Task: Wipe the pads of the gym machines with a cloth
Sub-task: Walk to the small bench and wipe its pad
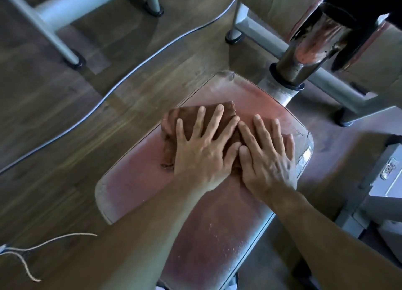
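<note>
Both hands, left hand [203,157] and right hand [268,159], press flat, fingers spread, on brown cloth [195,120] atop seat pad [134,181].

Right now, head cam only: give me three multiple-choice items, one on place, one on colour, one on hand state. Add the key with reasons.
1. Where does the cloth lie?
A. on the floor
B. on the seat pad
C. over the metal post

2. What colour is the cloth?
A. white
B. blue
C. reddish brown

3. How is the left hand placed?
A. flat on the cloth, fingers spread
B. clenched in a fist
C. hanging off the pad

Key: B, the cloth rests on the pad's top under both hands; C, it is reddish brown against the paler pink pad; A, the straight spread fingers press it down, beside the right hand.
</note>
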A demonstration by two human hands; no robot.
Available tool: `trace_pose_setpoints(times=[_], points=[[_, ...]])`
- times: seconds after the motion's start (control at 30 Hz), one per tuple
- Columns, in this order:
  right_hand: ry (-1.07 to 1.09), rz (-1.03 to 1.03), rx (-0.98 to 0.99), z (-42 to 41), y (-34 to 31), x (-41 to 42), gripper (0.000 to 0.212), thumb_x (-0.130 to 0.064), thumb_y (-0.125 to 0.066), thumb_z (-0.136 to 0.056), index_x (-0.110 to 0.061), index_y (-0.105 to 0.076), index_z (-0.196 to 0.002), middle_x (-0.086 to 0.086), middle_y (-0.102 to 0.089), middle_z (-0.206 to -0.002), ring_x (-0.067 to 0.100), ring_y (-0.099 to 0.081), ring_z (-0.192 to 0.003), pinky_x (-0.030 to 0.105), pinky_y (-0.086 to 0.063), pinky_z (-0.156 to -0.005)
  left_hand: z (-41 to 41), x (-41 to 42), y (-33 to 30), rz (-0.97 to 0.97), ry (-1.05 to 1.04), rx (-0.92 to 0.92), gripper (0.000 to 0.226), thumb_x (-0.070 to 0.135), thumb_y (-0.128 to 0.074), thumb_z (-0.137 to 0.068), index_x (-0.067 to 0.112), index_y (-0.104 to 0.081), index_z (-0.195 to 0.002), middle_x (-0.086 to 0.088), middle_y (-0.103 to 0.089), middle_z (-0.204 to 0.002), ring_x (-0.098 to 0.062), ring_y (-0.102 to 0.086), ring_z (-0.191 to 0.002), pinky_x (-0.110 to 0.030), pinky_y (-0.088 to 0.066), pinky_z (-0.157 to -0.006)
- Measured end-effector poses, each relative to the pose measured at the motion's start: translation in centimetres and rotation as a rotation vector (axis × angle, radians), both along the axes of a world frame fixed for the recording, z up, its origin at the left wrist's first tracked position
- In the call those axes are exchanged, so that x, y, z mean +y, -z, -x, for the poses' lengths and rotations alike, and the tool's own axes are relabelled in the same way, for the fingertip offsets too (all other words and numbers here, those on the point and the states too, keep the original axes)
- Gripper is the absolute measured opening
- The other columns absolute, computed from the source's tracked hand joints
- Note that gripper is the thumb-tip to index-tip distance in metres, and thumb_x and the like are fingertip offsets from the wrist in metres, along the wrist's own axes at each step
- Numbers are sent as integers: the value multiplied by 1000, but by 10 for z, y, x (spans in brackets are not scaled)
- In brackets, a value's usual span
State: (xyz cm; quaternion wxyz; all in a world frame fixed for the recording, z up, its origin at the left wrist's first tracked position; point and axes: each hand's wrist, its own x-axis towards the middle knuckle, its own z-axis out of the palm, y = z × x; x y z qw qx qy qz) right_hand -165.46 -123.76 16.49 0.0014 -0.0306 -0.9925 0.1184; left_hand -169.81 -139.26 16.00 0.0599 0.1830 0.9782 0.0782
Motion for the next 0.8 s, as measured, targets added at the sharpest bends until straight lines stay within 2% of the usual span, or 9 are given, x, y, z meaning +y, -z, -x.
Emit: trace_pose_setpoints(times=[0.1,0.17,0.23,0.33,0.43,0.57,0.7,0.8], points=[[-44,-37,-47,0,-3,-3,54,-51,-23,-101,-39,-34,-152,-1,-25,-164,30,-17,-152,61,-18,-119,-19,-19,-2,-4,-19,-19,69,65,-20,-96,35,-5,-157,12,-4,-166,-23,-5,-153,-66,-6,-114],[-53,-54,-49,-1,-3,-3,55,-51,-25,-101,-37,-34,-153,2,-26,-164,31,-19,-152,61,-20,-118,-17,-30,-3,26,-21,-35,75,69,-18,-94,31,-7,-158,12,-2,-166,-20,-4,-153,-66,-8,-115],[-57,-59,-41,0,-2,-3,54,-52,-26,-101,-37,-33,-153,2,-26,-164,31,-19,-152,61,-21,-118,1,-34,-3,56,-27,-23,75,74,-16,-91,38,-9,-157,13,2,-166,-21,0,-153,-70,-7,-113],[-32,-59,-47,2,0,-4,54,-55,-26,-100,-43,-27,-153,-3,-21,-165,28,-15,-153,57,-17,-119,27,-36,-5,62,-110,-61,71,81,-13,-88,52,-2,-152,11,11,-165,-32,4,-152,-74,-6,-111],[-15,-46,-58,1,1,-4,56,-57,-27,-98,-45,-24,-153,-7,-18,-166,25,-11,-154,55,-12,-120,9,-38,-6,72,-177,-62,69,82,-11,-87,56,-1,-150,7,11,-166,-38,3,-151,-75,-6,-110],[-12,-49,-85,2,-1,-4,56,-58,-24,-98,-45,-22,-153,-6,-15,-167,24,-8,-154,54,-10,-121,-32,-53,-9,77,-158,-120,70,84,-13,-85,59,0,-148,12,18,-164,-31,12,-152,-71,0,-112],[-8,-32,-84,2,-1,-5,55,-58,-27,-99,-45,-23,-153,-6,-16,-166,25,-8,-154,55,-10,-121,9,-62,-15,22,-176,-200,73,87,-18,-80,63,5,-144,17,20,-162,-28,10,-152,-69,-5,-114],[-8,-30,-90,2,-1,-5,55,-57,-27,-100,-44,-22,-153,-6,-14,-167,24,-5,-154,54,-6,-122,14,-59,-13,20,-231,-207,71,84,-17,-83,60,5,-146,12,18,-164,-29,6,-152,-69,-5,-115]])
